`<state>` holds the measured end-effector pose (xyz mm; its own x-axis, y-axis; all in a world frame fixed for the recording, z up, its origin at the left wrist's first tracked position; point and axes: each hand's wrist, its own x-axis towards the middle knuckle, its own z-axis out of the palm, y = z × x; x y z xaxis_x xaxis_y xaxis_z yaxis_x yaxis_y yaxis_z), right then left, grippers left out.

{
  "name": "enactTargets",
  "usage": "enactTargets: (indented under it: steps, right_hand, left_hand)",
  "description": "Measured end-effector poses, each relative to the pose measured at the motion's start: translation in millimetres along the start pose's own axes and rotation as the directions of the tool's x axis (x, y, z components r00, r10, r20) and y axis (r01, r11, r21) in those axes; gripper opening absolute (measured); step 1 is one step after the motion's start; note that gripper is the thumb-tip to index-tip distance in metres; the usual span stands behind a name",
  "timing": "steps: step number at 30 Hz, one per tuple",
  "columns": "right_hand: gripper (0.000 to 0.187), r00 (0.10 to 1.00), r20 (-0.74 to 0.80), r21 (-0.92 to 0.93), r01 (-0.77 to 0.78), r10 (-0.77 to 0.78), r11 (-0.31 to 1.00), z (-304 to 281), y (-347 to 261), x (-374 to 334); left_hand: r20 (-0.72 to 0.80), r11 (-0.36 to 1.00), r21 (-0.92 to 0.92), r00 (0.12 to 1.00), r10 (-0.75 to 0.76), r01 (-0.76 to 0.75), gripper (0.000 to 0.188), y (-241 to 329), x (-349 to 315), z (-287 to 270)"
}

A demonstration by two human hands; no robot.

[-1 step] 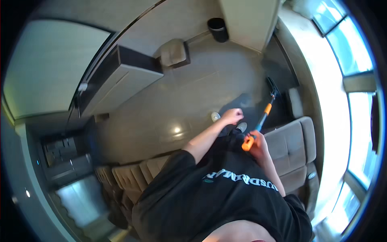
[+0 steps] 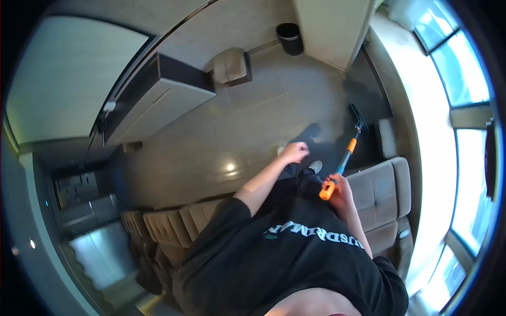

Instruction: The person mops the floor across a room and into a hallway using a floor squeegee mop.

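My right hand (image 2: 339, 188) is wrapped around the orange grip of a long-handled squeegee (image 2: 346, 157). Its pole is grey-blue with orange sections and slants away to the far right. A wide dark head (image 2: 357, 117) sits at its far end, over the dark area near the window wall. In front of my body hangs my left hand (image 2: 296, 152), its fingers curled in and nothing visible in them. It is apart from the tool, above my shoes (image 2: 315, 167).
Brown sofa seats (image 2: 374, 192) run close around me. Across the tiled floor (image 2: 237, 131) are a low cabinet (image 2: 163, 100), a cushioned stool (image 2: 230, 67) and a black bin (image 2: 290, 38). Tall windows (image 2: 469, 158) line the right side.
My left hand has shifted slightly to the left. My right hand keeps its hold on the squeegee, and the whole view has moved a little.
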<state>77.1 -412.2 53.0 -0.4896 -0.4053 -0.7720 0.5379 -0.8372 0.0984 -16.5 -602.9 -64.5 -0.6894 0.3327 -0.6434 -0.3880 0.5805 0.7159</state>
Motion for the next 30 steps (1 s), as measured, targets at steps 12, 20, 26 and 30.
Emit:
enactTargets:
  steps: [12, 20, 26, 30]
  right_hand:
    - [0.014, 0.952, 0.241, 0.304, 0.112, -0.19, 0.946, 45.2, -155.3, -28.4]
    - [0.021, 0.903, 0.262, 0.496, 0.176, -0.34, 0.85, 16.8, -204.0, -81.3]
    - [0.027, 0.913, 0.172, 0.536, 0.23, -0.371, 0.812, 15.3, -225.2, -85.5]
    - [0.033, 0.91, -0.003, 0.6, 0.333, -0.415, 0.727, 4.9, -231.7, -101.1]
  left_hand:
    - [-0.268, 0.258, -0.957, 0.061, -0.962, -0.131, 0.018, -266.7, -250.4, 23.6]
    - [-0.446, 0.785, -0.59, 0.734, -0.513, 0.19, 0.018, -257.9, -133.5, 75.5]
    - [-0.096, 0.735, -0.24, 0.738, -0.668, 0.635, 0.018, -176.7, 4.0, -20.2]
    - [-0.41, 0.716, -0.669, 0.706, -0.577, 0.197, 0.013, -54.6, 96.8, -124.4]
